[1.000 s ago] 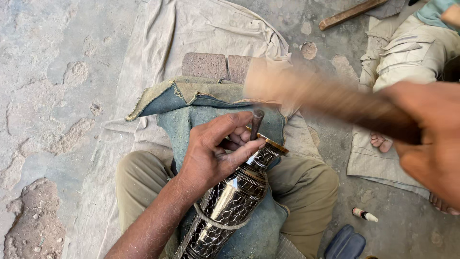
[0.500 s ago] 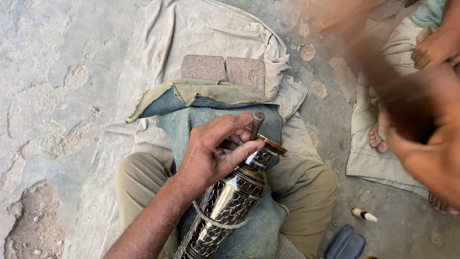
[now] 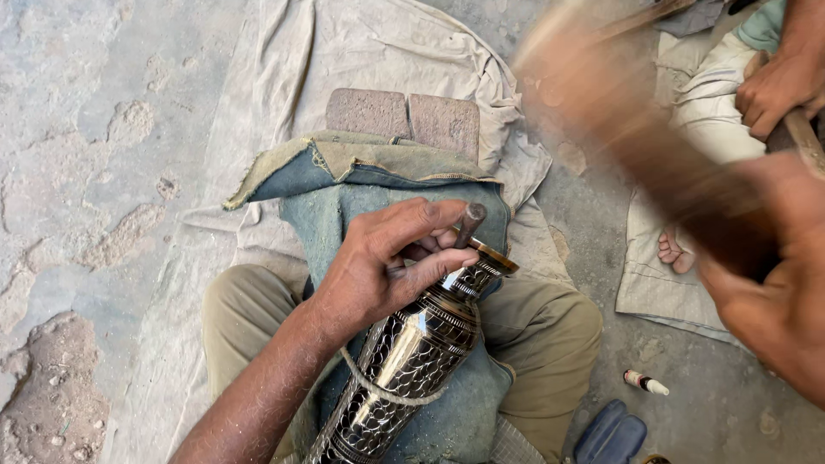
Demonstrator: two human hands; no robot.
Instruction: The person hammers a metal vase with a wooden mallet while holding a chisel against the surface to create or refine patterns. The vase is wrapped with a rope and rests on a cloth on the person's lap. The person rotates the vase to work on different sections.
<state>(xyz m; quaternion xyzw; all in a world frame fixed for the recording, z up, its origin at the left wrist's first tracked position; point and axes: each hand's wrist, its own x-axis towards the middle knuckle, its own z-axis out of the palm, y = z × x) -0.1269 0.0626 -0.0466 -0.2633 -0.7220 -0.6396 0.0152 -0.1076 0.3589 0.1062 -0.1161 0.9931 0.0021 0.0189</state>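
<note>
The left hand (image 3: 378, 266) is clamped on a short metal punch (image 3: 468, 225), its tip at the vase's rim. The right hand (image 3: 773, 301), at 3 o'clock, grips a blurred wooden mallet (image 3: 636, 129). The patterned black-and-silver vase (image 3: 404, 361) lies across the lap, its long axis running 7 to 1 o'clock on blue cloth (image 3: 378, 189).

A metal vase (image 3: 404, 361) lies on a padded cloth (image 3: 361, 185) across the person's lap, its neck pointing away. The left hand (image 3: 378, 266) rests on the neck, holding a punch (image 3: 469, 222) upright there. Beyond the cloth sit two bricks (image 3: 404, 116) on a sheet (image 3: 344, 51). The right hand (image 3: 773, 292) is at the right, gripping a blurred mallet (image 3: 627, 120). Another person's hand (image 3: 778, 86) is at the upper right.
</note>
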